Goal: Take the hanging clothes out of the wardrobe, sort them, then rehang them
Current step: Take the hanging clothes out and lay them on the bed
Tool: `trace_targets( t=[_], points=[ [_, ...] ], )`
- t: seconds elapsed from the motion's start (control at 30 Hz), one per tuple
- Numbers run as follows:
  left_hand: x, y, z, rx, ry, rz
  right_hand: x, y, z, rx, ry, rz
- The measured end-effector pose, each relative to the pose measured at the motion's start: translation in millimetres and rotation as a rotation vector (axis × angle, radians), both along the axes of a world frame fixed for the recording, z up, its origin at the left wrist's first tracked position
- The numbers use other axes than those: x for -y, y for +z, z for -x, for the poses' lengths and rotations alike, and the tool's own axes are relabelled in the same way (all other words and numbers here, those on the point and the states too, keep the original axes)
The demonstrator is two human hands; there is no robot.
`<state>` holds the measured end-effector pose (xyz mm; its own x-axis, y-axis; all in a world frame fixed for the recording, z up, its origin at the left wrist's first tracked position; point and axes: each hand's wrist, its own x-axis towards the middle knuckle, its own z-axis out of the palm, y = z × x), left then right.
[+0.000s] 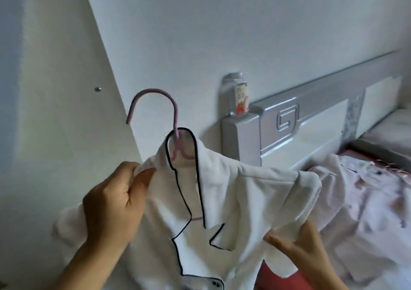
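Note:
A white shirt (pixel 244 192) with dark piping along its collar hangs on a pink hanger (pixel 174 120), held up in front of me. My left hand (pixel 113 203) pinches the shirt's left shoulder between thumb and fingers. My right hand (pixel 298 243) grips the right shoulder and sleeve from below. The hanger's hook stands free in the air above the collar. Its lower bar is mostly hidden inside the shirt.
A white wardrobe door (pixel 66 89) stands at the left. To the right is a bed with a silver headboard (pixel 289 123) and a pale garment (pixel 367 200) lying on red bedding (pixel 280 276). A small carton (pixel 242 99) stands on the headboard's post.

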<state>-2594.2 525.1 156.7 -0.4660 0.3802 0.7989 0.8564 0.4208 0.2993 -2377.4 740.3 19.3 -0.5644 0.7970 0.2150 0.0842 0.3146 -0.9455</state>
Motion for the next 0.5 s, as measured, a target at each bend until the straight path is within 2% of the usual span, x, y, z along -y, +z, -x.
trace_targets(
  t=[0.13, 0.2, 0.33, 0.4, 0.5],
  points=[
    [-80.8, 3.0, -6.2, 0.036, -0.215, -0.059, -18.4, -25.5, -43.6, 0.091, -0.304, 0.076],
    [-120.9, 3.7, -11.6, 0.094, -0.311, -0.067, -20.2, -31.9, -63.3, 0.138, -0.532, 0.106],
    [-194.4, 1.8, -21.8, 0.161, -0.472, -0.093, -21.6, -27.2, -95.6, -0.008, -1.058, 0.120],
    [-229.0, 0.3, -25.5, 0.124, -0.560, -0.076, -26.4, -21.4, -108.1, -0.105, -1.176, 0.067],
    [-285.8, -6.0, -34.8, 0.069, -0.636, -0.039, -41.8, -7.7, -125.9, -0.209, -1.179, -0.075]
  ],
)
